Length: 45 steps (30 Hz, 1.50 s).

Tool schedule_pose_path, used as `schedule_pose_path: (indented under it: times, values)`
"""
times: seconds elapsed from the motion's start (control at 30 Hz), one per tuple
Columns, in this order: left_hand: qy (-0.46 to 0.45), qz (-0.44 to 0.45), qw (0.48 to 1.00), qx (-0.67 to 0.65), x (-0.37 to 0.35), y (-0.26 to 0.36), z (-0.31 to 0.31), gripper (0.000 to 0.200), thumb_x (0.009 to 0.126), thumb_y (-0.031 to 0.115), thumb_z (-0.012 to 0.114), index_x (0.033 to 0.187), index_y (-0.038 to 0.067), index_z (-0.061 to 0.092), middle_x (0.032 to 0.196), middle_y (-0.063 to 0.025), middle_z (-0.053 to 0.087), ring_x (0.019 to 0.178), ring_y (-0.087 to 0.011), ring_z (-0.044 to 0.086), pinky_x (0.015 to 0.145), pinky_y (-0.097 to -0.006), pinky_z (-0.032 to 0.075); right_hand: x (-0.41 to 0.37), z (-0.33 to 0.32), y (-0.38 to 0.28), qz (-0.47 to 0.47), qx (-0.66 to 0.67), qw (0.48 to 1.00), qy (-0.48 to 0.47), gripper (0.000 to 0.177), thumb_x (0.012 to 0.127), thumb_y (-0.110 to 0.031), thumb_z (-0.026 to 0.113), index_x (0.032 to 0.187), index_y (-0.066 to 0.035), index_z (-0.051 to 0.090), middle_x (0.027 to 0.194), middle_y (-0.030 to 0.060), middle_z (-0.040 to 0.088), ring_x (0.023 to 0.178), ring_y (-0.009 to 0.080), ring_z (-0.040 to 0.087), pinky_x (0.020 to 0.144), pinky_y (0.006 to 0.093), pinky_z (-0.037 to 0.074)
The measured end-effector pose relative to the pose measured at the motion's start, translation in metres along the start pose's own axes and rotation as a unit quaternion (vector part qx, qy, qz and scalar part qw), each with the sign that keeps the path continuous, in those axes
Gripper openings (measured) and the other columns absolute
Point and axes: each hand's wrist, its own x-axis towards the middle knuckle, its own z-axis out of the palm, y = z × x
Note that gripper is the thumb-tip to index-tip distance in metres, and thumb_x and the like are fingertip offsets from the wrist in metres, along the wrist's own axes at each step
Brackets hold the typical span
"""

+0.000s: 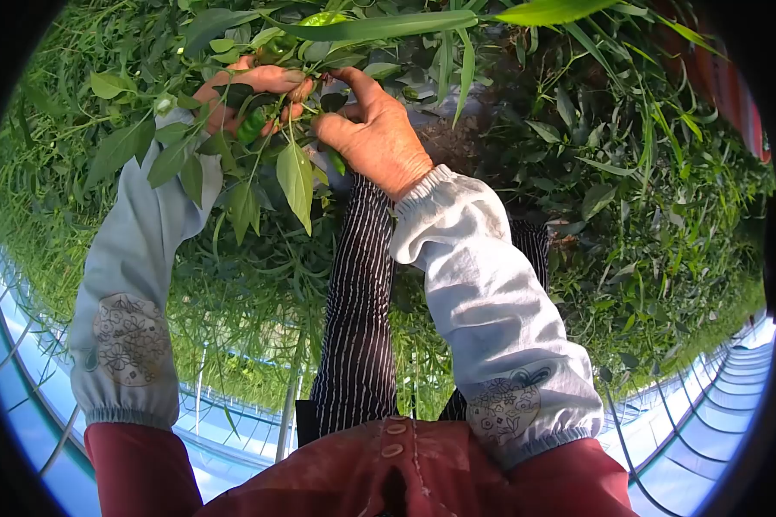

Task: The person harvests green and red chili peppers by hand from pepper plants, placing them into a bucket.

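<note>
My left hand (pixel 254 86) is at the upper left, partly hidden by leaves. Its fingers are curled, with the thumb pointing right, around a leafy pepper plant stem. A green pepper (pixel 251 126) hangs just below these fingers, partly covered by foliage. Close on the right is my right hand (pixel 378 131), back of the hand upward. Its thumb and forefinger are apart, with a dark leaf (pixel 333 101) between them. The forefinger tip comes near the left fingertips. A pale green leaf (pixel 295 185) droops below both hands.
Another green pepper (pixel 323 19) shows at the top under a long grass blade (pixel 379 28). A white flower (pixel 164 105) is near my left wrist. Dense plants surround my striped trouser leg (pixel 358 302). Curved greenhouse framing (pixel 698 435) and a red-orange object (pixel 729 95) show at right.
</note>
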Motion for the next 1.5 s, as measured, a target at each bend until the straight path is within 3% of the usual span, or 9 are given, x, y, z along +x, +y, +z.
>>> schedule_pose_path:
  times: [0.23, 0.37, 0.4, 0.6, 0.77, 1.03, 1.2, 1.33, 1.5]
  values:
    - [0.068, 0.028, 0.997, -0.002, -0.004, -0.011, 0.027, 0.043, 0.087, 0.041, 0.049, 0.106, 0.002, 0.052, 0.078, -0.0045, 0.058, 0.056, -0.0106, 0.052, 0.045, -0.0237, 0.041, -0.038, 0.003, -0.021, -0.096, 0.093, 0.988, -0.07, 0.064, 0.073, -0.004, 0.061, 0.13, 0.001, 0.033, 0.071, -0.0001, 0.056, 0.066, 0.0047, 0.052, 0.061, 0.0201, 0.043]
    - [0.094, 0.03, 0.987, -0.123, -0.011, -0.015, 0.028, 0.039, 0.085, 0.035, 0.054, 0.104, 0.002, 0.053, 0.076, -0.0053, 0.057, 0.065, -0.0136, 0.056, 0.051, -0.0259, 0.047, -0.032, -0.016, -0.019, -0.005, 0.318, 0.947, -0.044, 0.055, 0.08, -0.015, 0.059, 0.126, 0.002, 0.034, 0.08, 0.0087, 0.06, 0.069, 0.0123, 0.056, 0.062, 0.0271, 0.046]
    - [-0.051, 0.053, 0.979, -0.192, -0.004, -0.025, 0.008, 0.033, 0.086, 0.033, 0.053, 0.098, 0.002, 0.053, 0.08, -0.0058, 0.055, 0.069, -0.0153, 0.055, 0.054, -0.0276, 0.048, -0.029, -0.026, -0.015, 0.026, 0.33, 0.943, -0.043, 0.045, 0.083, -0.02, 0.056, 0.12, 0.0, 0.041, 0.081, 0.0101, 0.061, 0.07, 0.0164, 0.059, 0.063, 0.0282, 0.048]
    - [0.025, 0.12, 0.962, -0.242, -0.011, -0.027, 0.0, 0.026, 0.086, 0.03, 0.052, 0.082, 0.004, 0.047, 0.087, -0.0041, 0.047, 0.072, -0.0164, 0.054, 0.049, -0.0275, 0.04, -0.024, -0.021, 0.0, 0.069, 0.319, 0.942, -0.076, 0.009, 0.08, -0.009, 0.058, 0.087, -0.003, 0.058, 0.08, 0.0033, 0.061, 0.073, 0.0136, 0.062, 0.051, 0.025, 0.048]
    - [0.163, 0.097, 0.952, -0.239, -0.008, -0.032, 0.008, 0.026, 0.084, 0.026, 0.054, 0.095, 0.004, 0.058, 0.081, -0.0039, 0.059, 0.061, -0.0115, 0.056, 0.046, -0.0226, 0.042, -0.01, 0.017, 0.014, -0.089, -0.23, 0.968, 0.048, 0.034, 0.072, -0.022, 0.064, 0.104, -0.012, 0.062, 0.097, 0.0172, 0.06, 0.091, 0.0343, 0.058, 0.078, 0.041, 0.047]
    - [0.197, 0.064, 0.958, -0.2, -0.004, -0.029, 0.013, 0.032, 0.086, 0.031, 0.052, 0.099, 0.002, 0.055, 0.078, -0.0034, 0.057, 0.054, -0.0133, 0.049, 0.043, -0.0244, 0.037, -0.005, 0.029, 0.026, -0.083, -0.315, 0.945, 0.036, 0.027, 0.072, -0.027, 0.066, 0.094, -0.012, 0.064, 0.085, 0.0144, 0.062, 0.082, 0.0342, 0.06, 0.071, 0.0443, 0.048]
    - [0.202, 0.04, 0.955, -0.216, -0.005, -0.013, 0.036, 0.018, 0.085, 0.023, 0.057, 0.092, 0.007, 0.057, 0.082, 0.0005, 0.06, 0.058, -0.009, 0.056, 0.046, -0.0212, 0.044, -0.013, 0.02, 0.037, 0.012, 0.112, 0.986, -0.124, 0.022, 0.069, -0.027, 0.069, 0.077, -0.006, 0.067, 0.073, 0.008, 0.064, 0.066, 0.0177, 0.059, 0.065, 0.0309, 0.047]
    - [0.085, 0.069, 0.966, -0.236, -0.001, -0.018, 0.01, 0.018, 0.087, 0.026, 0.054, 0.091, 0.008, 0.056, 0.08, 0.0032, 0.058, 0.063, -0.0063, 0.056, 0.048, -0.0196, 0.043, -0.044, 0.022, 0.027, -0.071, 0.07, 0.959, -0.264, 0.023, 0.074, -0.024, 0.068, 0.085, -0.004, 0.067, 0.07, 0.0049, 0.062, 0.06, 0.012, 0.058, 0.056, 0.0266, 0.046]
    - [0.032, 0.259, 0.938, -0.228, 0.0, -0.024, 0.006, 0.019, 0.09, 0.026, 0.047, 0.09, 0.007, 0.05, 0.086, -0.0027, 0.05, 0.078, -0.013, 0.051, 0.065, -0.0244, 0.045, -0.056, -0.008, 0.005, 0.116, 0.255, 0.912, -0.3, 0.026, 0.084, -0.016, 0.058, 0.106, -0.003, 0.058, 0.074, 0.0048, 0.061, 0.056, 0.0082, 0.057, 0.049, 0.021, 0.043]
